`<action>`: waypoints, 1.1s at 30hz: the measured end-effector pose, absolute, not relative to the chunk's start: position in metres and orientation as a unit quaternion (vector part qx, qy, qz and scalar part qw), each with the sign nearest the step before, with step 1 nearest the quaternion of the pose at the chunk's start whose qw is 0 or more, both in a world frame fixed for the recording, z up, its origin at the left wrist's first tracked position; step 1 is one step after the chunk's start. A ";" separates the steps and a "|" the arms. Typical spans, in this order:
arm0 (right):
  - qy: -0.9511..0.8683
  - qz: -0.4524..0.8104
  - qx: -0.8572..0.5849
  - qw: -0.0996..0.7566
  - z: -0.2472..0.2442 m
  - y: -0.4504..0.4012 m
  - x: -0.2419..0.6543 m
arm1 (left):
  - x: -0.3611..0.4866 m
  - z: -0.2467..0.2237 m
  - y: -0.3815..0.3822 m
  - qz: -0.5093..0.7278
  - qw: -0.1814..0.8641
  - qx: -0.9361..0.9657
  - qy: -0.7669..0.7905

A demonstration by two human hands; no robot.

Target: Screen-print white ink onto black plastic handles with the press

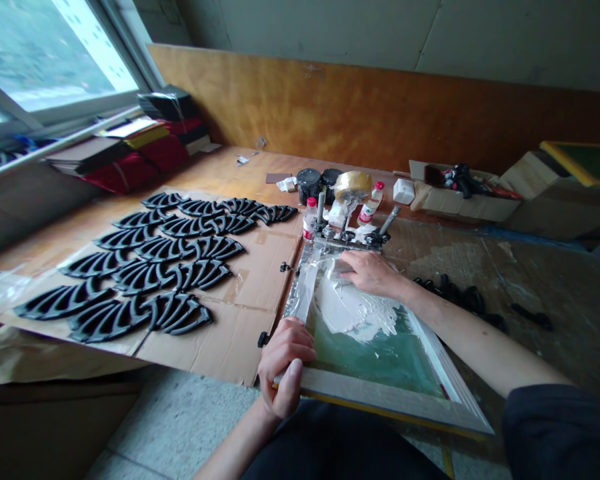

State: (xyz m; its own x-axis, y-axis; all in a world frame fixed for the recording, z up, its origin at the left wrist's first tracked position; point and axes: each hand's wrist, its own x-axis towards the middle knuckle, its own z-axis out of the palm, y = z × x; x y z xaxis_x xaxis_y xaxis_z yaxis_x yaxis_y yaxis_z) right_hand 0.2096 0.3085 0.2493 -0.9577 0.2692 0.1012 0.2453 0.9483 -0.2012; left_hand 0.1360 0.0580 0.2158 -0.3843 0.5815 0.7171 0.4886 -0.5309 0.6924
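A framed screen with a green mesh (375,370) lies in front of me, its far edge at a metal clamp (350,241). White paste (355,310) is spread over the far half of the mesh. My left hand (286,363) is closed on the near left corner of the frame (380,395). Over the far end of the paste is my right hand (367,272), its fingers bent down around something I cannot make out, partly covered by clear film and paste.
Black fan-shaped pieces (173,248) lie in rows on cardboard (200,353) at the left. Behind the clamp stand bottles (310,219), black jars (309,185) and a tape roll (353,185). An open box (465,200) and black parts (455,293) are at the right.
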 end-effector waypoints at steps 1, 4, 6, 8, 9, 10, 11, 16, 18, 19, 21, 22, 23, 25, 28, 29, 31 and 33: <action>-0.985 0.107 -0.117 0.061 0.251 0.309 0.211 | 0.136 0.217 0.058 0.678 0.032 0.554 0.482; -0.983 0.152 -0.095 0.039 0.265 0.315 0.223 | 0.136 0.221 0.059 0.676 0.029 0.559 0.479; -0.981 0.153 -0.116 0.017 0.275 0.316 0.233 | 0.136 0.222 0.059 0.676 0.028 0.560 0.478; -0.982 0.128 -0.141 0.017 0.280 0.312 0.239 | 0.135 0.221 0.059 0.678 0.027 0.559 0.477; -0.982 0.116 -0.143 0.028 0.279 0.309 0.240 | 0.135 0.220 0.059 0.679 0.027 0.558 0.477; -0.983 0.108 -0.139 0.041 0.277 0.305 0.240 | 0.134 0.219 0.059 0.678 0.027 0.558 0.477; -0.984 0.102 -0.133 0.056 0.274 0.302 0.239 | 0.134 0.219 0.059 0.677 0.028 0.559 0.478; -0.983 0.073 -0.160 0.054 0.266 0.297 0.232 | 0.133 0.219 0.059 0.673 0.035 0.558 0.484; -0.984 0.068 -0.161 0.035 0.271 0.299 0.231 | 0.133 0.219 0.058 0.671 0.034 0.559 0.486; -0.985 0.068 -0.158 0.028 0.273 0.300 0.231 | 0.134 0.219 0.058 0.671 0.033 0.560 0.486; -0.983 0.074 -0.166 0.022 0.274 0.300 0.228 | 0.134 0.217 0.057 0.672 0.032 0.559 0.485; -0.981 0.082 -0.177 0.025 0.273 0.302 0.226 | 0.133 0.216 0.057 0.671 0.032 0.560 0.484; -0.977 0.093 -0.187 0.033 0.271 0.304 0.225 | 0.133 0.214 0.057 0.670 0.033 0.561 0.485; -0.968 0.126 -0.204 0.075 0.269 0.315 0.224 | 0.131 0.213 0.057 0.667 0.033 0.564 0.485; -0.937 0.172 -0.244 0.181 0.271 0.351 0.243 | 0.124 0.219 0.064 0.672 0.029 0.573 0.467; -0.921 0.180 -0.271 0.215 0.270 0.367 0.257 | 0.122 0.223 0.068 0.676 0.021 0.577 0.459; -0.880 0.187 -0.349 0.262 0.263 0.402 0.298 | 0.118 0.235 0.078 0.679 -0.005 0.582 0.448; -0.823 0.192 -0.457 0.276 0.244 0.433 0.353 | 0.116 0.251 0.089 0.684 -0.027 0.576 0.447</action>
State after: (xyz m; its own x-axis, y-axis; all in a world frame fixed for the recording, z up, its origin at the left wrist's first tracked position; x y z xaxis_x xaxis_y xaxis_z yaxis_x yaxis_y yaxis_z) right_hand 0.3533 0.4326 0.2443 -0.4302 0.8583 0.2796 0.6456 0.5090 -0.5693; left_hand 0.1159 0.0894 0.2509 -0.3348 0.4787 0.8116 0.5521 -0.5984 0.5807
